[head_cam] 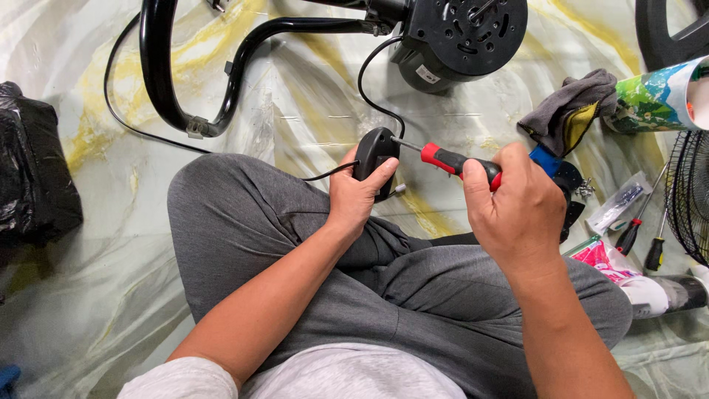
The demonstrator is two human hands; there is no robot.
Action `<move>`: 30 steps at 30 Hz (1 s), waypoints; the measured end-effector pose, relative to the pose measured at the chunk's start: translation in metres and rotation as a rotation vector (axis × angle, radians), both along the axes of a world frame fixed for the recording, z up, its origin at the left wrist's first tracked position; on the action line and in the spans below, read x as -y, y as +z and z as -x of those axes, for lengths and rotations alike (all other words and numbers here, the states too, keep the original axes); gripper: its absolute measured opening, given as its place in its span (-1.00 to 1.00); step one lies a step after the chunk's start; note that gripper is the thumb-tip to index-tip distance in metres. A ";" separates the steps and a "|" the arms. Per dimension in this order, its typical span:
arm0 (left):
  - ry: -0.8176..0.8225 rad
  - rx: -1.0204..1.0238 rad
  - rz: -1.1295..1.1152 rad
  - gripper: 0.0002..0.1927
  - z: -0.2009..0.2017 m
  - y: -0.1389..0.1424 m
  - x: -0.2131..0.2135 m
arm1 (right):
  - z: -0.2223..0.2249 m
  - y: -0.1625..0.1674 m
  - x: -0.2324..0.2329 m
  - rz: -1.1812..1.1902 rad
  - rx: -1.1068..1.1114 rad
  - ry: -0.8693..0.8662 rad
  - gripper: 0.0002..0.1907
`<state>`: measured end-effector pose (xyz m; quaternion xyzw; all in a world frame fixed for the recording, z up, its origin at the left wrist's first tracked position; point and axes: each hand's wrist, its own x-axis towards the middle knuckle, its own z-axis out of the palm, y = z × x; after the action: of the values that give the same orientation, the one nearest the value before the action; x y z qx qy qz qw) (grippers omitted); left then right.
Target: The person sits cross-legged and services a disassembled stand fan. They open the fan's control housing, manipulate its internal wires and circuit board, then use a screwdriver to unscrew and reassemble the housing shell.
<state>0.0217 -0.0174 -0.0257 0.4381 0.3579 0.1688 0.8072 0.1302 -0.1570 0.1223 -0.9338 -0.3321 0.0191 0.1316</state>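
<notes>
Sitting cross-legged on a marbled floor covering [295, 111], the person steadies a small black rounded plastic housing [374, 151] above the left knee, left hand [356, 193] fingers clasped around it so it cannot turn. The right hand [517, 207], at three o'clock, is clenched on a red-and-black-handled screwdriver [458, 162], tip meeting the housing. A black fan motor [461, 33] lies at twelve o'clock.

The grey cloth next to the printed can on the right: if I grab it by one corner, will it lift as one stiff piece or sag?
The grey cloth lies crumpled in soft folds with a yellow side showing, so it would probably sag and unfold. It looks thin, so likely light. It touches the printed can, which lies on its side and might roll if nudged.
</notes>
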 end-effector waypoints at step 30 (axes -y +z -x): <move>0.010 0.021 -0.011 -0.52 -0.001 -0.002 0.001 | 0.000 0.003 0.000 -0.262 -0.045 0.106 -0.61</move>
<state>0.0223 -0.0180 -0.0282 0.4391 0.3505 0.1792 0.8076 0.1300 -0.1565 0.1256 -0.8891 -0.3776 0.0032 0.2586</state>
